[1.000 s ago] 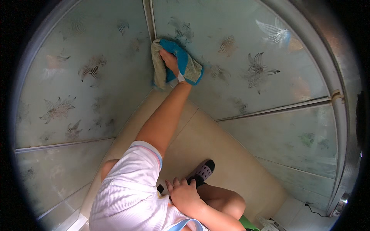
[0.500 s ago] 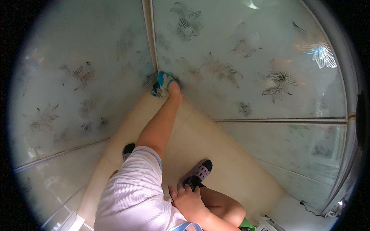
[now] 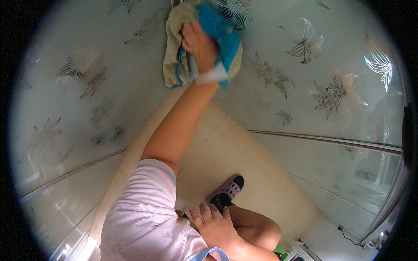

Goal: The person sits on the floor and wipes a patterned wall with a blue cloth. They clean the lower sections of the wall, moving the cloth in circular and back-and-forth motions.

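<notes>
My left hand (image 3: 201,42) is stretched far out, its fingers bent against a blue and beige cloth (image 3: 221,27). The cloth is bunched at the corner where two frosted glass panels meet, and one beige fold hangs down left of the hand. A blurred white strip (image 3: 212,75) crosses the wrist. Down near my bent right leg (image 3: 254,224), my right hand (image 3: 217,228) rests with its fingers spread and nothing in it.
Flower-patterned glass panels rise on the left (image 3: 39,95) and right (image 3: 278,100), with a metal rail (image 3: 326,140) across the right one. Beige tiled floor (image 3: 265,174) lies between them. My foot wears a purple clog (image 3: 225,190). A thin black cable (image 3: 350,237) runs at lower right.
My left hand has lifted the cloth from the floor-level corner up along the glass corner, and more of the cloth shows. My right hand stays by my right leg.
</notes>
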Motion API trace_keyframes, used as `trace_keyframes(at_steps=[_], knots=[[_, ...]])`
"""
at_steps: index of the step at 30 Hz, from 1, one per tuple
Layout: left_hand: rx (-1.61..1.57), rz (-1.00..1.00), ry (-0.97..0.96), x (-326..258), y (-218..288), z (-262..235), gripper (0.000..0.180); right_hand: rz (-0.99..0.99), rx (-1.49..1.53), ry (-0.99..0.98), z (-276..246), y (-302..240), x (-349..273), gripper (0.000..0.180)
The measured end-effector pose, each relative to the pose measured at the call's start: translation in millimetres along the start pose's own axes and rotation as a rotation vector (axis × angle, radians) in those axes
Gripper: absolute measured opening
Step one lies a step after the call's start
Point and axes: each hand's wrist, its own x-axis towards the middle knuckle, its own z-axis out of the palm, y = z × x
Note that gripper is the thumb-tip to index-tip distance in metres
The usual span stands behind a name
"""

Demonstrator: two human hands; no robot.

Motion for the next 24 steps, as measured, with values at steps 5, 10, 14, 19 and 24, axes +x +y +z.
trace_keyframes(at_steps=[5, 10, 14, 19, 24], knots=[[-0.172, -0.393, 0.042, -81, -20, 0, 0.058, -0.026, 0.026, -0.064, -10, 0, 0, 0.057], [-0.328, -0.726, -0.051, -181, 22, 10, 0.058, -0.046, 0.001, -0.065, -4, -7, 2, 0.055], [-0.414, -0.797, -0.226, -251, 99, 10, 0.059, -0.046, 0.035, 0.009, 5, -8, 7, 0.049], [-0.538, -0.744, -0.462, -289, 168, 3, 0.059, -0.042, 0.021, -0.027, 1, -6, 12, 0.048], [-0.504, -0.773, -0.266, -238, 90, 8, 0.060, 0.001, 0.073, -0.012, 2, 3, 7, 0.053]])
